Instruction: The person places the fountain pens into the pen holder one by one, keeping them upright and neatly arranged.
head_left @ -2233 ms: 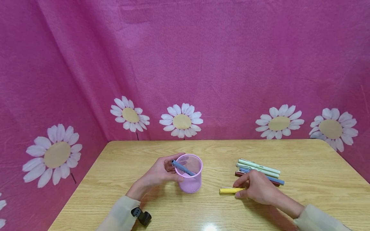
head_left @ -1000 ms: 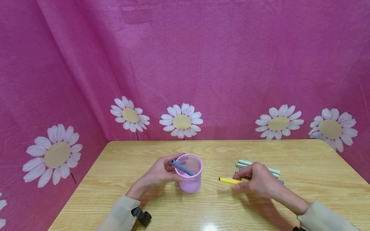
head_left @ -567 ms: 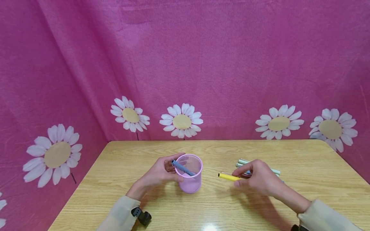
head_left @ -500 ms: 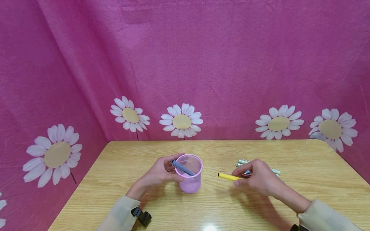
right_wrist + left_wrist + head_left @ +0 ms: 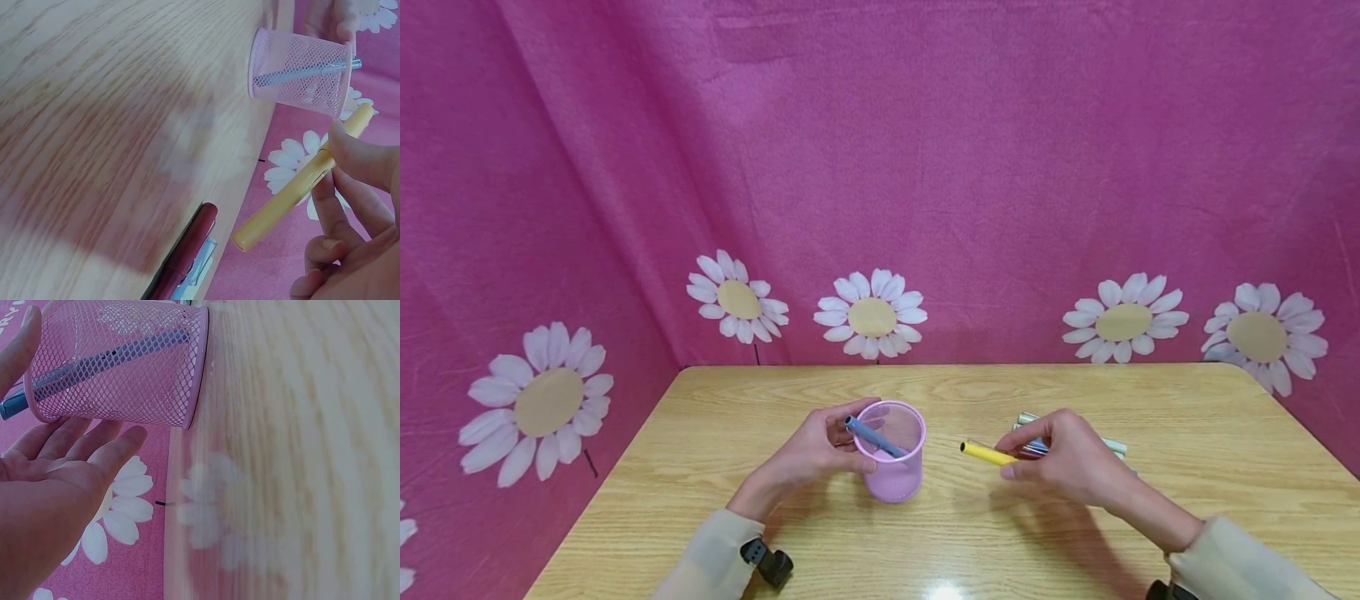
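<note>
1. Right hand (image 5: 1071, 462): fingers pinch the yellow pen (image 5: 987, 454) above the surface (image 5: 857, 558).
2. Its long axis runs leftward, aimed at the pink cup (image 5: 898, 481), apart from it.
3. Left hand (image 5: 812, 450): fingers hold the upright cup.

We curve our left hand (image 5: 812, 450) in a grip, low and left of the frame's centre, while our right hand (image 5: 1070, 465) pinches at lower right.
</note>
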A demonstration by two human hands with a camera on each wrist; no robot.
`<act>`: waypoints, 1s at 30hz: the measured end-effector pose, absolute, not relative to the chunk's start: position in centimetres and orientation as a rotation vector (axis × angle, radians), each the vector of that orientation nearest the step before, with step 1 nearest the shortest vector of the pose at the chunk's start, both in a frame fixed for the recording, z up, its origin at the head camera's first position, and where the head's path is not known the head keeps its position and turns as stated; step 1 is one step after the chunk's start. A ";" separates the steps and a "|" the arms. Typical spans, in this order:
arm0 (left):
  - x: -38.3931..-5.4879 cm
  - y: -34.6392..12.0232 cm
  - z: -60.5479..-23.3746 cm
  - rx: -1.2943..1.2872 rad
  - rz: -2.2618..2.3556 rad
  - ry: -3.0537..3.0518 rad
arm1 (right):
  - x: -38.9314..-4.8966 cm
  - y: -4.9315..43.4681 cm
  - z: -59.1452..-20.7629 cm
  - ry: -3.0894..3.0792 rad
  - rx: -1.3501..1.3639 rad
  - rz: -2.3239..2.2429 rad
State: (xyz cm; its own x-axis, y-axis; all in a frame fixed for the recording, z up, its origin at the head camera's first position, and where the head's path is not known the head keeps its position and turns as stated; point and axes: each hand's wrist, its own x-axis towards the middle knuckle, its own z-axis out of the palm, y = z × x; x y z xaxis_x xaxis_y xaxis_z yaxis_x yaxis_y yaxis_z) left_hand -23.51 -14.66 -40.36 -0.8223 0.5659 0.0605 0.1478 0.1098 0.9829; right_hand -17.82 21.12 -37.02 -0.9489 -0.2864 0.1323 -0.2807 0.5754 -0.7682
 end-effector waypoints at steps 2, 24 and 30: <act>-23.5 -14.7 -40.4 0.698 1.768 2.060 | -17.8 21.0 -36.9 2.801 -0.489 -1.343; -23.7 -14.8 -40.6 0.737 1.777 2.042 | -18.1 19.7 -35.5 2.840 -0.437 -1.362; -23.7 -14.8 -40.7 0.746 1.792 2.021 | -18.3 19.4 -35.2 2.829 -0.453 -1.393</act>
State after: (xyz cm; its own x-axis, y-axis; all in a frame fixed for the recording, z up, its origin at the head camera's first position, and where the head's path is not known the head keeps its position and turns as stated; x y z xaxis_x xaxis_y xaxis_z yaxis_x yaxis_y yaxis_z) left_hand -23.70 -14.81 -40.70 -0.8052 0.5860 0.0910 0.1605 0.0676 0.9847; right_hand -18.25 19.43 -35.19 -0.9586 -0.2331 0.1639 -0.2720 0.5772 -0.7700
